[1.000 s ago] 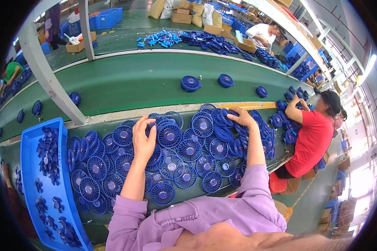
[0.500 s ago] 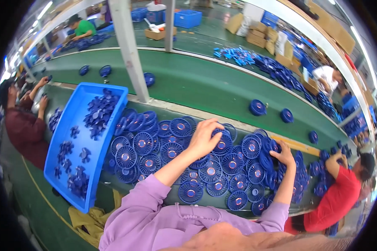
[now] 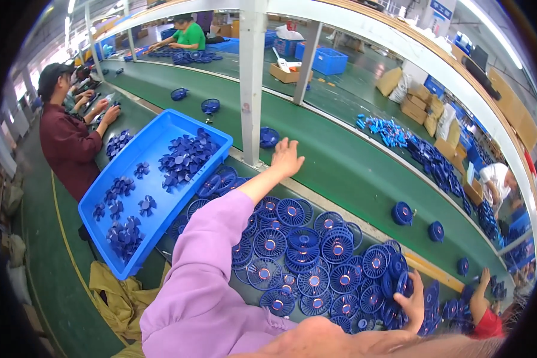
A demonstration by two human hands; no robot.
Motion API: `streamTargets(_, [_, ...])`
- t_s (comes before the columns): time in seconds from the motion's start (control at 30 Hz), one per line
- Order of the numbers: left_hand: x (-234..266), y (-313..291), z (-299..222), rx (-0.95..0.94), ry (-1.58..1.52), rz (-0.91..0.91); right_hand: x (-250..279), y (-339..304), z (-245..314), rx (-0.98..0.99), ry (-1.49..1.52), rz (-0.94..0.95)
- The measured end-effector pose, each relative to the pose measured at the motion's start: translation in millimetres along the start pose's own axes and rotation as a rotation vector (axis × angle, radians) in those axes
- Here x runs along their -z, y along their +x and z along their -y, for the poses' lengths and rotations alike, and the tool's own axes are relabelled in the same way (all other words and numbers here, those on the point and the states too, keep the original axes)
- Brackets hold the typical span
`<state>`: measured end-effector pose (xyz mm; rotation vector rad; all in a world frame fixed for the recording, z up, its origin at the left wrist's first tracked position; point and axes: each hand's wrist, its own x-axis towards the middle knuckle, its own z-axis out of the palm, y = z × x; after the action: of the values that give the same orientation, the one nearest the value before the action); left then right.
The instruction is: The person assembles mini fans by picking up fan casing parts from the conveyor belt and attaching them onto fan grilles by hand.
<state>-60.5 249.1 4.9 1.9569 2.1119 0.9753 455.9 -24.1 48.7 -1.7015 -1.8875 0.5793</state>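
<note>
My left hand (image 3: 287, 158) is stretched out over the green conveyor belt (image 3: 340, 173), fingers apart and holding nothing. Just beyond its fingertips, beside the white post, sits a round dark blue fan housing (image 3: 269, 137). On the right, my right hand (image 3: 413, 301) curls its thumb and fingers round the edge of a dark blue fan grille (image 3: 406, 285) in a heap. Between my arms many round fan grilles (image 3: 314, 280) lie overlapping on the worktop, some with coppery ring centres.
A blue tray (image 3: 224, 141) holding small fan blades (image 3: 188, 156) stands at left. A white post (image 3: 252, 89) rises at the belt's near edge. More housings (image 3: 402, 213) sit along the belt. Co-workers sit at left (image 3: 71, 137) and right (image 3: 489, 322).
My left hand has left the grille pile and reached forward and left over the belt. My right hand stays at the heap. The view has swung left.
</note>
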Motion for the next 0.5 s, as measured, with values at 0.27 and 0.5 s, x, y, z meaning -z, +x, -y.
streamTargets(0.27, [-4.9,50.3,35.1,0.361,0.071,-0.084,-3.5,-22.3,11.2,-0.016,0.189,0.102])
streamTargets(0.5, [-16.6,61.2,47.4,0.269,0.290,-0.115,-18.6,-3.5,-46.1,-0.044,0.453,-0.084])
